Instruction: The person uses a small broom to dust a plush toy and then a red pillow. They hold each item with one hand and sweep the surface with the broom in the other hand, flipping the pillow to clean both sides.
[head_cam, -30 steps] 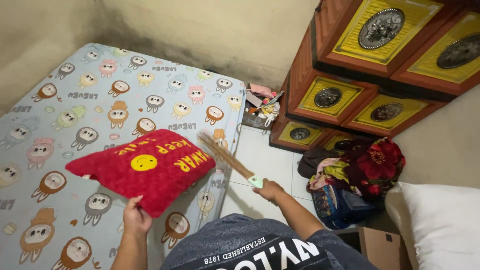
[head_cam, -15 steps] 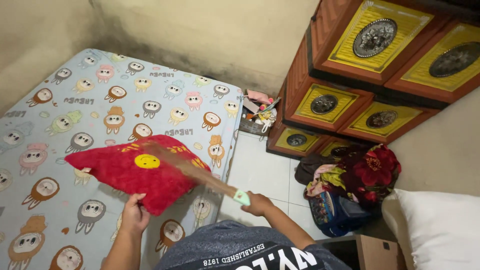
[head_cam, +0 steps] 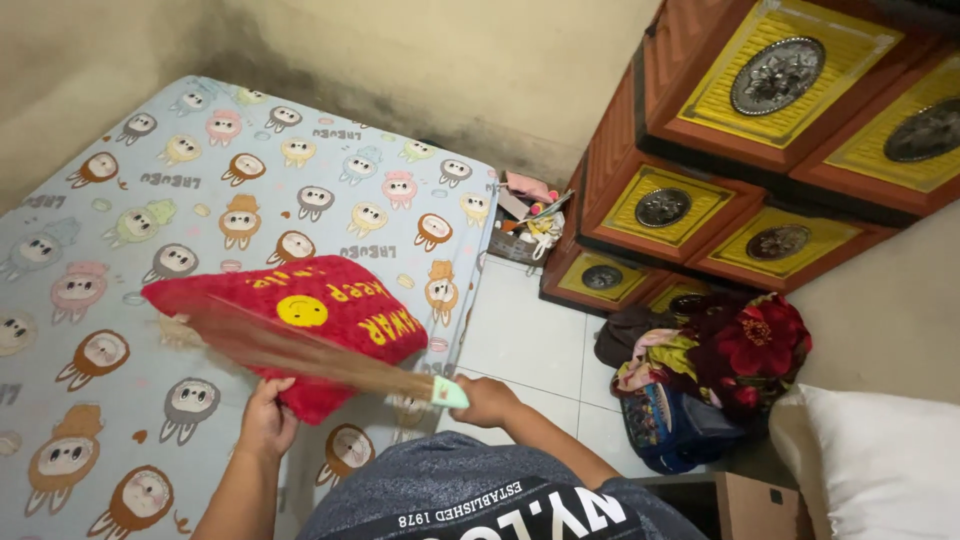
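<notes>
My left hand [head_cam: 266, 418] grips the near corner of a fuzzy red pillow [head_cam: 330, 312] with a yellow smiley face, lifted off a mattress [head_cam: 160, 200] covered in a light blue cartoon-animal sheet. My right hand [head_cam: 485, 400] holds a stick broom [head_cam: 310, 352] by its pale green handle collar. The brown bristles lie blurred across the pillow's lower left face, reaching towards the left over the sheet.
A carved orange and yellow wooden cabinet [head_cam: 760, 130] stands at the right. A small basket of odds and ends [head_cam: 527, 215] sits between the mattress and the cabinet. A heap of clothes and bags [head_cam: 710, 360], a white pillow [head_cam: 890, 460] and a cardboard box [head_cam: 760, 505] lie at the lower right on white floor tiles [head_cam: 530, 340].
The broom has swept from upright at the pillow's right edge down and leftwards across the pillow. My right hand moved slightly left. My left hand keeps its grip on the pillow.
</notes>
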